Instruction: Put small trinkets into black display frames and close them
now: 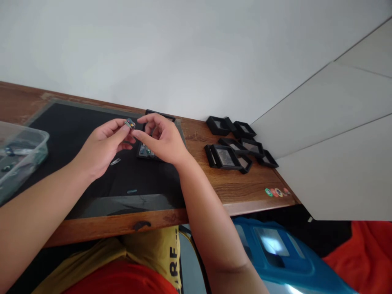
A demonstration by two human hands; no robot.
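My left hand [105,141] pinches a small grey-green piece with coloured spots [130,123] between thumb and fingers; its exact kind is too small to make out. Close by on the right, my right hand [162,136] has its thumb and forefinger apart, the thumb tip at the piece's edge. Partly hidden under my right hand lies a black frame-like tray [143,152] with small shiny pieces in it. Below my left hand, a small pale sliver [115,161] rests on the black mat [92,163]. A second dark sliver [132,191] lies nearer the front edge.
At the left stands a clear plastic tub [43,141] holding small loose pieces. Several black box frames [226,157] are heaped at the right of the wooden table [214,183]. Round stickers [278,192] mark its front right corner. A blue plastic object [284,253] sits below.
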